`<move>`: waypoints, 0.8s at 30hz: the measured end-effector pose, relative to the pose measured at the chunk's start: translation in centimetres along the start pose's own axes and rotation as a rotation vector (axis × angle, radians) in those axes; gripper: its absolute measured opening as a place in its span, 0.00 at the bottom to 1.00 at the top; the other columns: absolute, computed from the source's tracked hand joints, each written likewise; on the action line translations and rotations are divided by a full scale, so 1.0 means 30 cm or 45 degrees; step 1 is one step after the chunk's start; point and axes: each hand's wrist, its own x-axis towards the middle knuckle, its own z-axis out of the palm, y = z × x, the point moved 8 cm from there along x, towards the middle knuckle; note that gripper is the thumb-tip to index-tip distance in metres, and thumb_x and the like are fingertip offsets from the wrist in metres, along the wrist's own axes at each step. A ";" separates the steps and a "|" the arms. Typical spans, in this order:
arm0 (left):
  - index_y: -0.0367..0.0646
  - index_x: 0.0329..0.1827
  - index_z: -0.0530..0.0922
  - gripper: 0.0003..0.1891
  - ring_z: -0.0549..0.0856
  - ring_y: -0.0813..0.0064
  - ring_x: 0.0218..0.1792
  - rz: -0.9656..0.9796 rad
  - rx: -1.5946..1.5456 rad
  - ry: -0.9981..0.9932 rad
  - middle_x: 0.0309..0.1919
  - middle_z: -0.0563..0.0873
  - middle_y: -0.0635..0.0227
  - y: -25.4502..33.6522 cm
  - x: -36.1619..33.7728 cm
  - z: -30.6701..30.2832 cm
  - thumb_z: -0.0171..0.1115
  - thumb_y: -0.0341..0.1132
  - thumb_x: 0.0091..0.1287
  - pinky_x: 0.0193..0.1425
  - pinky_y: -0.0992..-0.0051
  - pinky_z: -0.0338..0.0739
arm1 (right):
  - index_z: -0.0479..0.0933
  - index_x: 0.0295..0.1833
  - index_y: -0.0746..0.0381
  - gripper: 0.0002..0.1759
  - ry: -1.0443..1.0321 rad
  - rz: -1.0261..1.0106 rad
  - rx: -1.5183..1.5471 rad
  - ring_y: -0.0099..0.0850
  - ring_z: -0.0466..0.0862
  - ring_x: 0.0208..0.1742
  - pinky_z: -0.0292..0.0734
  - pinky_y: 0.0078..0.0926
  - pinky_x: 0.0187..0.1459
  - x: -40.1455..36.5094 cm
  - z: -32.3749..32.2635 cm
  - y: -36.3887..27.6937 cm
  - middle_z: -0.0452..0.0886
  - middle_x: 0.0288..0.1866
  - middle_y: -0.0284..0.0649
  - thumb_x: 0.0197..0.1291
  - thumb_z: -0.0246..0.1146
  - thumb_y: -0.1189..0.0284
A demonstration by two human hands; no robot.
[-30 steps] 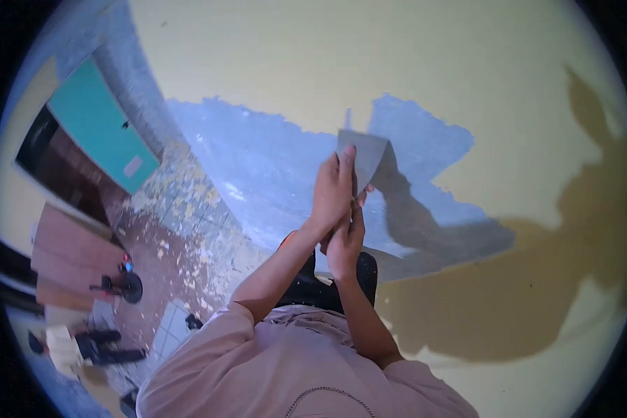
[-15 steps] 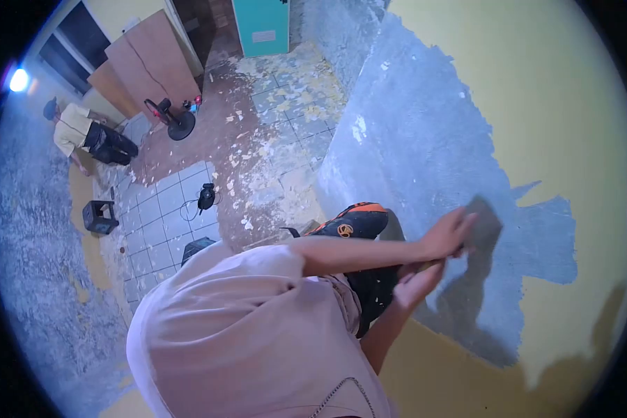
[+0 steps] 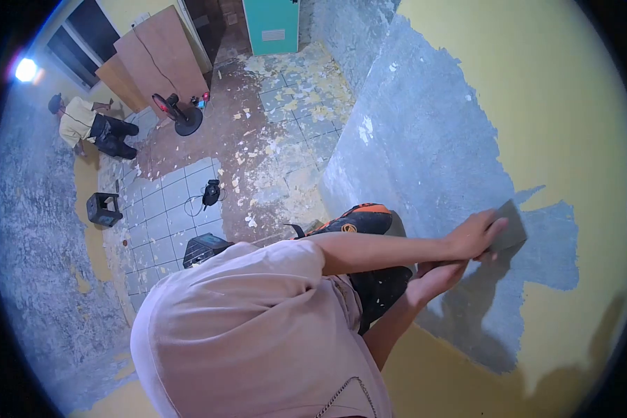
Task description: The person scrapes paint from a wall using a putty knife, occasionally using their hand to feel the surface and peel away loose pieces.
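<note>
A broad flat-bladed scraper [image 3: 513,228] lies against the wall, its grey blade over the stripped patch. My left hand [image 3: 472,238] is closed on it near the blade, thumb and fingertips toward the metal. Just below, my right hand [image 3: 439,279] is closed around the handle end, which my hands mostly hide. The wall [image 3: 432,153] is bare blue-grey, with yellow paint [image 3: 550,104] along a ragged edge beyond it. My dark shoe with an orange trim [image 3: 369,219] shows beside my forearms.
Paint flakes litter the tiled floor [image 3: 177,191]. A person [image 3: 94,129] works at the far left wall near a dark stool [image 3: 104,210]. A fan [image 3: 181,115], leaning boards [image 3: 157,59], a black corded device [image 3: 211,193] and a teal door [image 3: 272,28] are farther off.
Both my hands and the scraper have moved right and slightly down across the wall. The view has shifted slightly. The person at the far left has changed arm position.
</note>
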 end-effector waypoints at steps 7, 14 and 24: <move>0.34 0.40 0.71 0.18 0.79 0.74 0.14 -0.143 0.016 0.013 0.19 0.81 0.60 -0.130 -0.121 -0.061 0.44 0.44 0.75 0.17 0.72 0.72 | 0.68 0.60 0.62 0.24 0.268 -0.031 0.112 0.21 0.78 0.36 0.72 0.18 0.30 -0.103 -0.061 0.145 0.75 0.42 0.34 0.70 0.49 0.55; 0.34 0.33 0.70 0.21 0.75 0.75 0.12 0.491 0.370 0.155 0.16 0.75 0.65 0.052 0.001 -0.039 0.50 0.47 0.73 0.16 0.72 0.69 | 0.73 0.52 0.68 0.23 0.177 -0.180 -0.248 0.22 0.76 0.36 0.72 0.24 0.36 -0.025 0.021 -0.039 0.77 0.37 0.37 0.72 0.47 0.58; 0.34 0.37 0.72 0.22 0.73 0.83 0.21 -0.066 0.182 0.102 0.20 0.72 0.72 -0.061 -0.046 -0.058 0.45 0.49 0.75 0.22 0.79 0.70 | 0.63 0.65 0.74 0.25 0.072 -0.305 -0.348 0.27 0.79 0.48 0.72 0.23 0.50 -0.059 0.007 -0.017 0.77 0.54 0.48 0.73 0.47 0.65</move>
